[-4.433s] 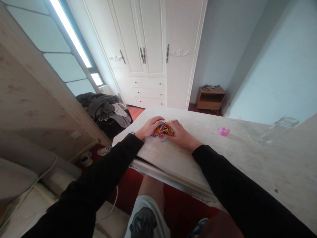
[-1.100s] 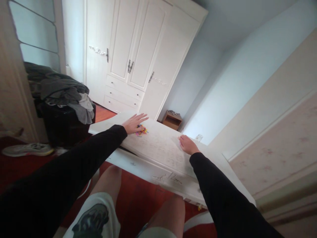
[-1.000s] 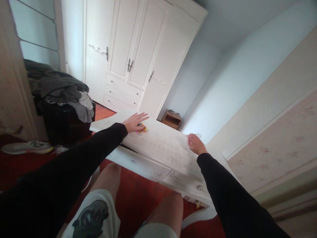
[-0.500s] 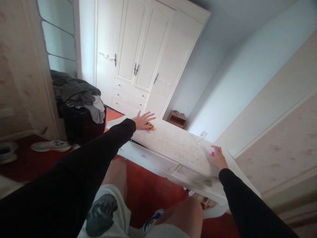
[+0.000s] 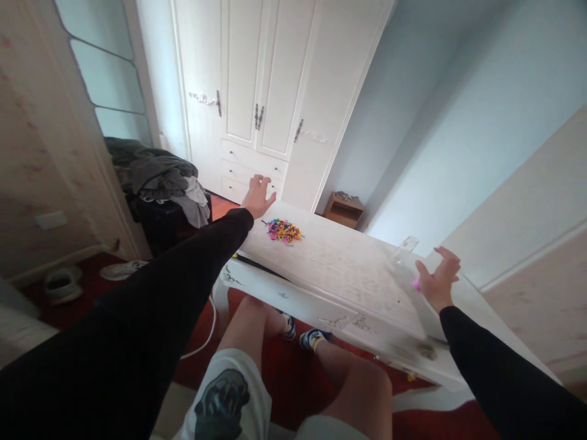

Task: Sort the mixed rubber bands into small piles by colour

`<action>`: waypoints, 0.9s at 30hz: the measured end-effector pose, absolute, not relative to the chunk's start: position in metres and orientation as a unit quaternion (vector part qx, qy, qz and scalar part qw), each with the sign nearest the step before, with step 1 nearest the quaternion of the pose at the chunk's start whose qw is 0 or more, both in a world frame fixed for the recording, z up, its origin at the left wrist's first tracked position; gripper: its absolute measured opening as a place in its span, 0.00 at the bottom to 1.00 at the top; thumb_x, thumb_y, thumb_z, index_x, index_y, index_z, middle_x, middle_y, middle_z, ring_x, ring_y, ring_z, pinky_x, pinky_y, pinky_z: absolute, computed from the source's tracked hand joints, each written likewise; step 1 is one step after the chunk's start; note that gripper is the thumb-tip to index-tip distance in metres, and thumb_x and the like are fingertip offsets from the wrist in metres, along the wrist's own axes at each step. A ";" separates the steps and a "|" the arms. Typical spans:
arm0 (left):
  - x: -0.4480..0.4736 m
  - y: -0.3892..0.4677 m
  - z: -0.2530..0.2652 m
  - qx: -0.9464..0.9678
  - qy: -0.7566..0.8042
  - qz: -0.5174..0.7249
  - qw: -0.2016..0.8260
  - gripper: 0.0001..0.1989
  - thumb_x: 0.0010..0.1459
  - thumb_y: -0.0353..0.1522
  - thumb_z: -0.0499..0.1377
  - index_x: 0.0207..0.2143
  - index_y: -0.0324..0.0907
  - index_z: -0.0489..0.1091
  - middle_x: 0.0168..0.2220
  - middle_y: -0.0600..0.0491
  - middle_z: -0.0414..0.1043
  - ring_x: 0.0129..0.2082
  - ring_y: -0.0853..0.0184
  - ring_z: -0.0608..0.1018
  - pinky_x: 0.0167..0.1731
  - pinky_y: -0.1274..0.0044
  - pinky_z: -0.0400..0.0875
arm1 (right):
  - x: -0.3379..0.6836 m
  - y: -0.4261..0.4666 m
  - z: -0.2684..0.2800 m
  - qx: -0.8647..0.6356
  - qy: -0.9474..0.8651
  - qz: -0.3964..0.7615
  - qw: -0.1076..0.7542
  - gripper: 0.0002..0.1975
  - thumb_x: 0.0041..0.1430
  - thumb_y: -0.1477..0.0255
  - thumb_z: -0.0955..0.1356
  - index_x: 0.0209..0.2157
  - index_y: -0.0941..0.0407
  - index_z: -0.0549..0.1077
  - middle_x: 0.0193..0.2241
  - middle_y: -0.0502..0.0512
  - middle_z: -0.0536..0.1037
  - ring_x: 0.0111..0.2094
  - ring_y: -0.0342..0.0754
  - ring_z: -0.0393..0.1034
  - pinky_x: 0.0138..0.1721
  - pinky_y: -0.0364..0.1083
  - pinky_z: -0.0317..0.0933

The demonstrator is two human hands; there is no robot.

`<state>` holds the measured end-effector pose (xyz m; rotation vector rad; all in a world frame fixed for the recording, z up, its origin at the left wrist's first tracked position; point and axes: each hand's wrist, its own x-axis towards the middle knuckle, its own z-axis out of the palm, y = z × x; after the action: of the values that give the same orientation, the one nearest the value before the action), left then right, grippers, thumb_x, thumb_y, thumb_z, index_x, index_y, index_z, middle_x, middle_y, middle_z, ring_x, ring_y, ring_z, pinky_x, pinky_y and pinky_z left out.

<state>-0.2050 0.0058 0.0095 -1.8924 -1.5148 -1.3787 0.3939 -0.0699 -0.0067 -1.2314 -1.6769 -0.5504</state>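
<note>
A pile of small multicoloured bands or strips (image 5: 283,231) lies at the left part of the white desk (image 5: 339,260); their exact kind is too small to tell. Just beyond the pile, my left hand (image 5: 258,195) is raised with bent fingers and the thumb held apart, nothing visible in it. Over the right end of the desk, my right hand (image 5: 438,280) has its thumb and fingers apart. A small pink thing (image 5: 416,285) shows beside the base of that thumb, partly hidden. Left of this hand stands a clear transparent container (image 5: 405,247).
A white wardrobe (image 5: 257,73) stands behind the desk, with a small wooden cabinet (image 5: 343,211) to its right. Clothes (image 5: 160,174) are heaped on a black case at left. Shoes (image 5: 64,284) sit on the red floor. The desk drawer (image 5: 270,287) is slightly ajar.
My left hand has lifted off the pile and moved back, baring more of the bands. My right hand has turned, its fingers spreading from the thumb. The view has shifted and tilted.
</note>
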 end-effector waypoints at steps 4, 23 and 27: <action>-0.200 0.049 0.019 -0.556 -0.601 -0.568 0.085 0.09 0.55 0.24 0.58 0.25 0.43 0.63 0.33 0.47 0.65 0.43 0.56 0.73 0.50 0.67 0.68 | 0.338 -0.062 0.013 -0.424 -0.743 -0.197 0.479 0.30 0.61 0.55 0.69 0.59 0.54 0.63 0.59 0.67 0.65 0.62 0.67 0.59 0.63 0.70 0.53; -0.193 0.156 -0.014 -0.472 -0.550 -0.684 -0.086 0.22 0.47 0.19 0.55 0.17 0.44 0.42 0.19 0.60 0.37 0.22 0.74 0.46 0.25 0.74 0.38 | 0.087 0.032 -0.029 -0.285 -0.890 0.120 0.334 0.05 0.63 0.72 0.68 0.41 0.52 0.72 0.42 0.56 0.77 0.48 0.57 0.65 0.52 0.59 0.57; -0.174 0.143 -0.010 -0.604 -0.486 -0.621 -0.114 0.21 0.47 0.21 0.54 0.17 0.44 0.42 0.19 0.60 0.38 0.21 0.74 0.46 0.25 0.74 0.38 | 0.089 0.025 -0.030 -0.305 -0.901 0.132 0.278 0.04 0.61 0.72 0.71 0.39 0.52 0.74 0.40 0.55 0.79 0.48 0.58 0.65 0.49 0.58 0.55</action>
<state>-0.1738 0.1428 -0.0104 -2.0489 -1.6506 -2.1071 0.0891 0.0248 -0.0301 -0.8188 -2.4186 0.3536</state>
